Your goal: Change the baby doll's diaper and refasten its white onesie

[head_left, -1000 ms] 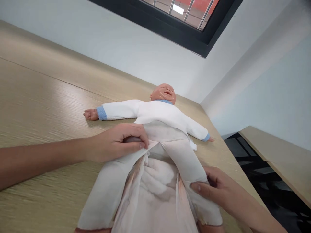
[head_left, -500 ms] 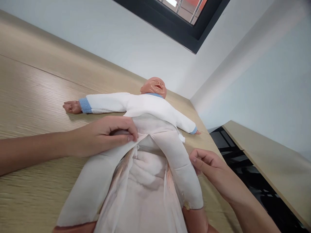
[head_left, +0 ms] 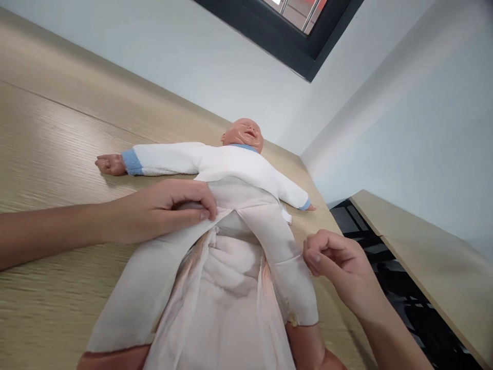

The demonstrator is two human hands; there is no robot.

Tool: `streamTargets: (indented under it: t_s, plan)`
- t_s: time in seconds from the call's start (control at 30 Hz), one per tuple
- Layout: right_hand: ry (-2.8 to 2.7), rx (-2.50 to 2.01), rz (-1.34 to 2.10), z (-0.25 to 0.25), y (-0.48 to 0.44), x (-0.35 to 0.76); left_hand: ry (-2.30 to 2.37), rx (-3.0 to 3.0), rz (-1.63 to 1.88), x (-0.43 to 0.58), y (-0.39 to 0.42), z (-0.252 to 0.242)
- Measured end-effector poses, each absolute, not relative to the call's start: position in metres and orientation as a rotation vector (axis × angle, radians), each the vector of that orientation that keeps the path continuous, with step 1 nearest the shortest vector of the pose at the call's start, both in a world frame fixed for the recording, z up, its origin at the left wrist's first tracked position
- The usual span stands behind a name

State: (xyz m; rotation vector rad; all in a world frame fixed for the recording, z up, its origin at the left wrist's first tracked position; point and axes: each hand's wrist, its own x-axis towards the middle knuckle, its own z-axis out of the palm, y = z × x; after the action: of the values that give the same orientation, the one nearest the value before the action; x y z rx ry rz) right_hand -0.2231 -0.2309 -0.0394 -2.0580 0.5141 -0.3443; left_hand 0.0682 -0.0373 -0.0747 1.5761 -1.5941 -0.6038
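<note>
A baby doll [head_left: 254,177] lies on its back with its legs toward me. Its white top with blue cuffs is pushed up, baring a white cloth belly and legs. Between the legs, an opened white diaper [head_left: 227,308] spreads toward me, its edges ruffled. My left hand [head_left: 173,210] is over the doll's hip on the left side, thumb and forefinger pinched at the cloth there. Beside the doll's other thigh, my right hand [head_left: 335,262] is closed with fingers curled; anything inside them is hidden. A small white tab [head_left: 287,215] shows by the waist.
The doll lies on a wooden table [head_left: 57,133] against a white wall [head_left: 154,67]. A dark-framed window [head_left: 292,51] is above. Past the right edge are a dark gap with black frames and another wooden surface [head_left: 431,257].
My right hand has shifted slightly right and up, its fingers curled more tightly. The left hand stays at the hip. The whole view has shifted slightly.
</note>
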Motion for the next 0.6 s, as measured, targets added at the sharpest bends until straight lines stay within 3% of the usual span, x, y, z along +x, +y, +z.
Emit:
streamTargets:
  t_s: [0.17,0.6]
  plan:
    - [0.310,-2.228,-0.354,-0.038,-0.220,-0.228,-1.591,1.596,-0.612,0.067,-0.037,-0.073]
    - [0.454,-2.488,-0.119,-0.035,-0.223,-0.219,-1.589,1.585,-0.632,0.067,-0.037,-0.072]
